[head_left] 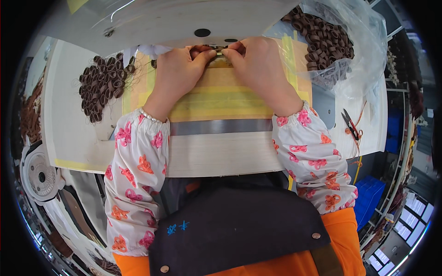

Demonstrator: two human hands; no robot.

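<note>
Both hands meet under the grey body of a sewing machine (pixel 170 20), fingertips close together at its working spot. My left hand (pixel 177 71) is closed, thumb and forefinger pinched at a small piece beside the metal parts. From the other side my right hand (pixel 260 64) pinches at the same place, its fingers bent inward. The piece between them is mostly hidden by fingers and too small to name. Beneath my wrists lies a work surface covered with yellow tape (pixel 221 103).
A pile of brown loops (pixel 102 85) with loose threads lies at the left. More brown loops (pixel 324 41) sit in a clear plastic bag (pixel 363 55) at the back right. Scissors (pixel 351 125) rest on the right side of the white table (pixel 221 154). A fan (pixel 41 175) stands lower left.
</note>
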